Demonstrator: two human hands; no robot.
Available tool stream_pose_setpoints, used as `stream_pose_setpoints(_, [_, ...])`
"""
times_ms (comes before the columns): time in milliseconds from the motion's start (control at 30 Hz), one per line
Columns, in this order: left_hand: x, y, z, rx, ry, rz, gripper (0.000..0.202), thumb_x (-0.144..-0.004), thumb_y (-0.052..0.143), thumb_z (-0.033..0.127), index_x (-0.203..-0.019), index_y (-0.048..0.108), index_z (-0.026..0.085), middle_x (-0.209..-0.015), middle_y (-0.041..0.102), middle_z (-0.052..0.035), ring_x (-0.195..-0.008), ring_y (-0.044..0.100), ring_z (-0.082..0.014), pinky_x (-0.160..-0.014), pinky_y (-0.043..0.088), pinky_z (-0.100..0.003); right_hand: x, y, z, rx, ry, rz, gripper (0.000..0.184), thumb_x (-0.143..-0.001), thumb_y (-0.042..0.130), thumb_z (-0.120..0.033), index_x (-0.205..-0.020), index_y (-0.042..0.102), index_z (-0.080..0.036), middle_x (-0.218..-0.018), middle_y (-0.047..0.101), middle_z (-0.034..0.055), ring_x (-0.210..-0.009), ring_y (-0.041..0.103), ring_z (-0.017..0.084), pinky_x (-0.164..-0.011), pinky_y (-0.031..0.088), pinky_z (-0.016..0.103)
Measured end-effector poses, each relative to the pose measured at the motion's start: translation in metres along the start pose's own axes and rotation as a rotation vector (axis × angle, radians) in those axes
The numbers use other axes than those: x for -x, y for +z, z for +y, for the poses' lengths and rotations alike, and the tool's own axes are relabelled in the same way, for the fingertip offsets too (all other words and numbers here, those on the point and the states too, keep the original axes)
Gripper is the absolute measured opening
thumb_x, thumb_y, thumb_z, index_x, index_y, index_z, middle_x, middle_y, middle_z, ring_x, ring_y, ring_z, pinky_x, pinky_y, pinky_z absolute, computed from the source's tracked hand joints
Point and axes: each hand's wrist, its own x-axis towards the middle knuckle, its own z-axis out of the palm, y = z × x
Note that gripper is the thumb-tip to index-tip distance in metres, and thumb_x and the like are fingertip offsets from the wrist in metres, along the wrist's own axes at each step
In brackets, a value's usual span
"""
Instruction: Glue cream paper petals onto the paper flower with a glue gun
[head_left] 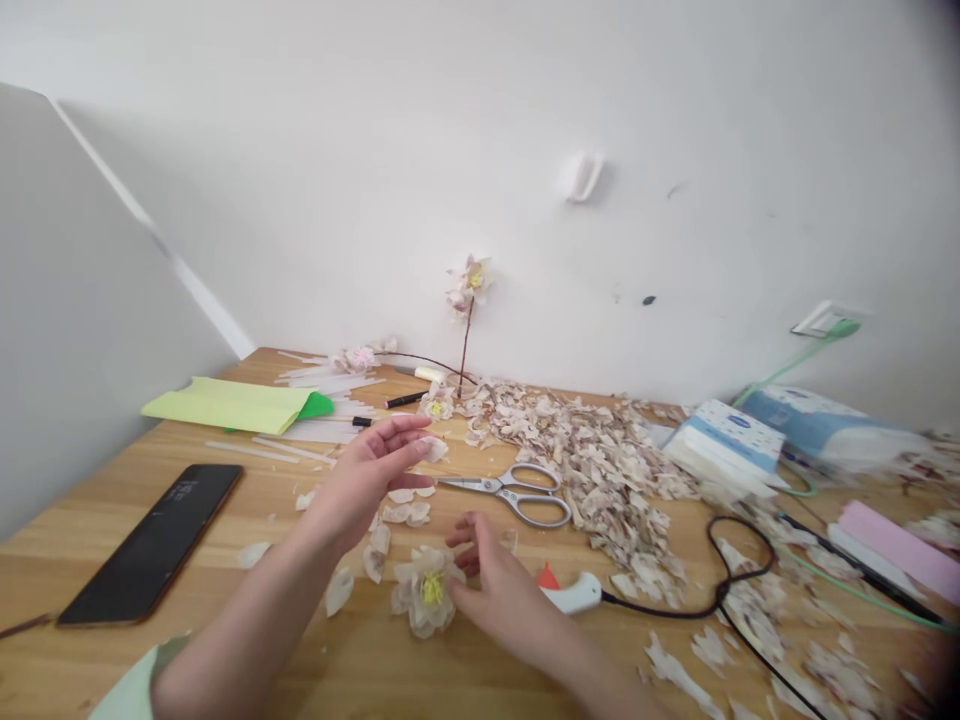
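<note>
Left hand (379,465) nearly closed, thumb and fingers pinching a pale petal (435,450), above the worktop (285,655). Right hand (487,575) half open, fingers loosely curled, at the right edge of the yellow-centred fabric-like flower (426,592); can't tell if it grips a petal there. Flower sits near the worktop's front edge, lower right of the left hand. Loose petals (377,553) just behind it. Scissors (514,488) beyond the right hand, blades toward the left hand. White glue gun (576,595) just right of the right hand, red part showing.

Writing: tissue pack (731,440) has a dark-blue oval logo, too blurred to read. Phone (154,545) screen shows small light characters, illegible.
</note>
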Motion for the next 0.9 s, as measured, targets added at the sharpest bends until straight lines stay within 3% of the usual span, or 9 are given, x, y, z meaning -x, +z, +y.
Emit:
stream_pose_setpoints(233, [-0.01, 0.0, -0.009, 0.117, -0.036, 0.072, 0.024, -0.065, 0.07, 0.011, -0.088, 0.065, 0.015, -0.079, 0.061, -0.0015, -0.066, 0.058, -0.0107, -0.058, 0.057, -0.025, -0.01, 0.008, 0.006, -0.111, 0.094, 0.016, 0.036, -0.063, 0.052, -0.009, -0.096, 0.042, -0.021, -0.084, 0.058, 0.0018, -0.075, 0.055, 0.018, -0.068, 0.041, 0.031])
stream_pose_setpoints(433, [-0.018, 0.012, -0.029, 0.284, -0.133, 0.232, 0.017, -0.073, 0.057, 0.0, -0.084, 0.06, 0.013, -0.068, 0.061, -0.0008, -0.058, 0.059, -0.0084, -0.062, 0.056, -0.024, -0.015, -0.018, -0.001, -0.36, 0.118, 0.002, 0.028, -0.068, 0.053, -0.02, -0.092, 0.039, -0.023, -0.081, 0.058, -0.0011, -0.069, 0.056, 0.014, -0.061, 0.042, 0.026])
stream_pose_setpoints(600, [-0.02, 0.03, -0.051, 0.393, -0.296, 0.281, 0.015, -0.077, 0.049, 0.002, -0.086, 0.052, 0.014, -0.067, 0.063, -0.003, -0.058, 0.063, -0.0112, -0.062, 0.055, -0.026, -0.01, -0.033, -0.012, -0.707, 0.158, 0.109, 0.03, -0.064, 0.064, -0.021, -0.085, 0.043, -0.023, -0.073, 0.06, -0.0044, -0.062, 0.055, 0.012, -0.055, 0.04, 0.023])
stream_pose_setpoints(733, [-0.016, 0.043, -0.056, 0.446, -0.349, 0.31, 0.017, -0.078, 0.049, 0.005, -0.089, 0.051, 0.017, -0.066, 0.063, -0.0011, -0.051, 0.061, -0.0117, -0.051, 0.05, -0.023, -0.005, -0.033, -0.019, -0.783, 0.166, 0.21, 0.03, -0.063, 0.067, -0.022, -0.083, 0.044, -0.023, -0.071, 0.061, -0.0052, -0.059, 0.055, 0.012, -0.054, 0.04, 0.023])
stream_pose_setpoints(900, [-0.016, 0.049, -0.056, 0.518, -0.373, 0.346, 0.012, -0.08, 0.049, 0.009, -0.087, 0.051, 0.018, -0.063, 0.063, 0.0001, -0.046, 0.059, -0.0117, -0.046, 0.046, -0.022, 0.0, -0.039, -0.025, -0.993, 0.162, 0.195, 0.025, -0.071, 0.061, -0.023, -0.09, 0.046, -0.022, -0.074, 0.063, -0.0015, -0.067, 0.06, 0.015, -0.061, 0.044, 0.027])
